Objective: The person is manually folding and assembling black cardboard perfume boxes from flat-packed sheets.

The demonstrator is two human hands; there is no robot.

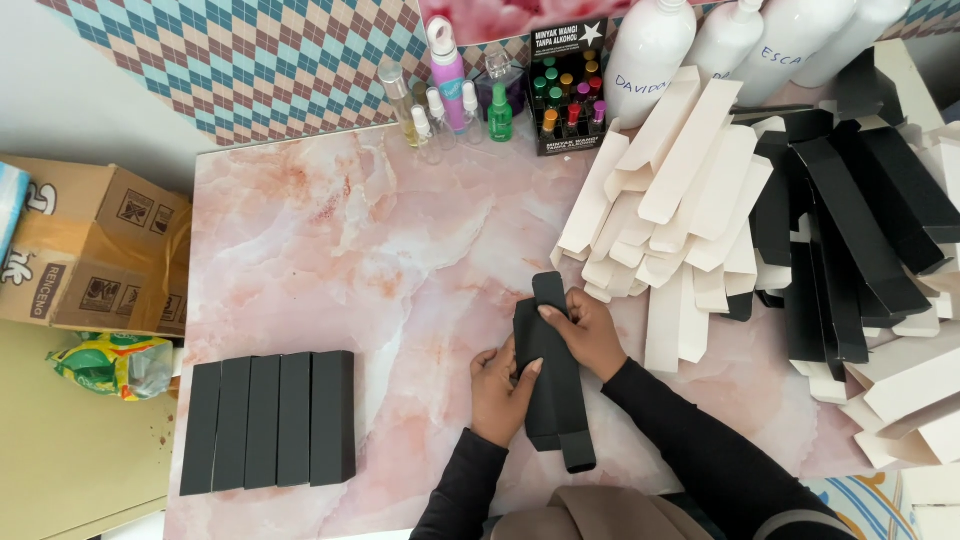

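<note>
- Closest in, both hands hold one long, flat black cardboard carton [553, 375] just above the near edge of the pink marbled tabletop [380, 260]; the carton lies lengthwise away from the person, with an open flap at each end.
- The left hand [500, 388] clasps the carton's left side, thumb curled over the top face and the fingers closed round the edge.
- The right hand [590, 330] grips the far half from the right, fingers bent over the upper face near the far flap.
- Dark sleeves reach to both wrists.
- To the left, near the front edge, a row of five finished black boxes [268, 420] lies side by side, touching, well apart from the hands.
- Between that row and the hands, and beyond them, the glossy marbled top is open.
- To the right, a heap of flat cream carton blanks [680, 190] fans out, just beside the right hand; past it a heap of flat black carton blanks [850, 230] overlaps more cream ones at the right edge.
- Off the left edge sits a brown corrugated box [95, 250].
- Farthest off, small glass and plastic spray bottles [450, 95] and tall white plastic bottles [650, 50] stand against a diamond-patterned wall [260, 60].
</note>
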